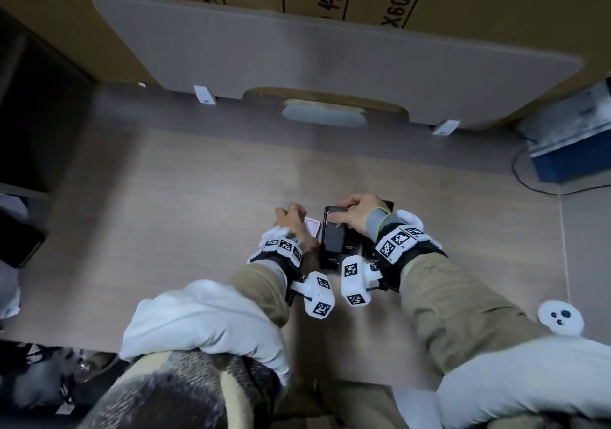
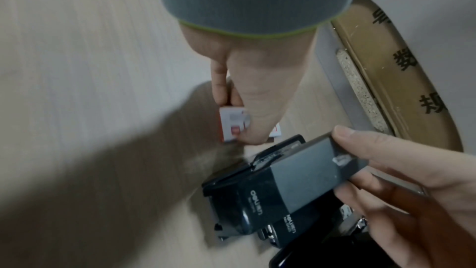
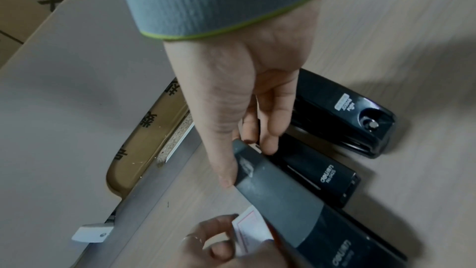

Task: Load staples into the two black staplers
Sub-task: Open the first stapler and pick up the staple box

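Stapler Loading: Grip Points and Markings

The desk (image 1: 165, 213) carries three black devices side by side. The large stapler (image 3: 296, 201) lies nearest the staple box; it looks rigid and fairly heavy, its grey top cover smooth. The right hand (image 3: 244, 99) grips that cover at its far end, thumb on one side, fingers on the other, a sound hold for lifting it. The smaller stapler (image 3: 316, 172) lies touching alongside, and a third black device (image 3: 342, 111) lies beyond. Both staplers read "deli"; the smaller adds "No.0425". The left hand (image 2: 247, 89) pinches the staple box (image 2: 231, 123), light, crushable card; its print is illegible.
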`<state>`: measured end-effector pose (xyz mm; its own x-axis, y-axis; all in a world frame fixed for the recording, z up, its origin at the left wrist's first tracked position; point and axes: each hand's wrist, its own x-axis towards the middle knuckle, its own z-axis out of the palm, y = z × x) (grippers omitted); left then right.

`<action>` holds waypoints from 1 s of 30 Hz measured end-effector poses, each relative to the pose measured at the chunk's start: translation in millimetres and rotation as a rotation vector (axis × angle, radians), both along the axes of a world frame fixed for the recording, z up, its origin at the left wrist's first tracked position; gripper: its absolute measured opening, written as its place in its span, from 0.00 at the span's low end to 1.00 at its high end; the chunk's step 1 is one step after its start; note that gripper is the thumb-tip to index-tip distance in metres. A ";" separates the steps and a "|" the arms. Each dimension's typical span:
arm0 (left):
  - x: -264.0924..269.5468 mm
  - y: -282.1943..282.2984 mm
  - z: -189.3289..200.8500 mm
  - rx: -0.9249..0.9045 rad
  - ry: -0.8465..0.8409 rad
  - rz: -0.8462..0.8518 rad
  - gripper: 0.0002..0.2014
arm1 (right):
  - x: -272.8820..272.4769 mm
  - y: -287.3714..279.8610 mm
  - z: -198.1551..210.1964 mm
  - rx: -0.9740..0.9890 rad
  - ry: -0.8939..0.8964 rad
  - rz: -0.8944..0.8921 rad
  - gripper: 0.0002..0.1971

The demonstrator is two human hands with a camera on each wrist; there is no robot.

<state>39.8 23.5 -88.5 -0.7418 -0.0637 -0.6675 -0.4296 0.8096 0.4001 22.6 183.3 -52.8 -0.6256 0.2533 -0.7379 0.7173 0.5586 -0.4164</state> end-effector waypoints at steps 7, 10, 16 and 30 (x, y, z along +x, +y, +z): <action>-19.1 -32.0 3.0 -0.095 0.028 0.001 0.30 | -6.3 -6.6 18.1 0.071 0.003 0.127 0.14; -26.2 -51.3 2.7 -0.128 0.034 0.056 0.30 | -9.3 -15.5 20.3 0.068 0.010 0.169 0.12; -41.6 -104.7 4.7 -0.120 0.042 0.137 0.31 | -23.3 -60.3 18.5 -0.006 0.082 0.258 0.10; -61.5 -168.0 17.5 0.003 0.200 -0.091 0.38 | -63.8 -149.4 17.3 -0.198 0.167 0.367 0.23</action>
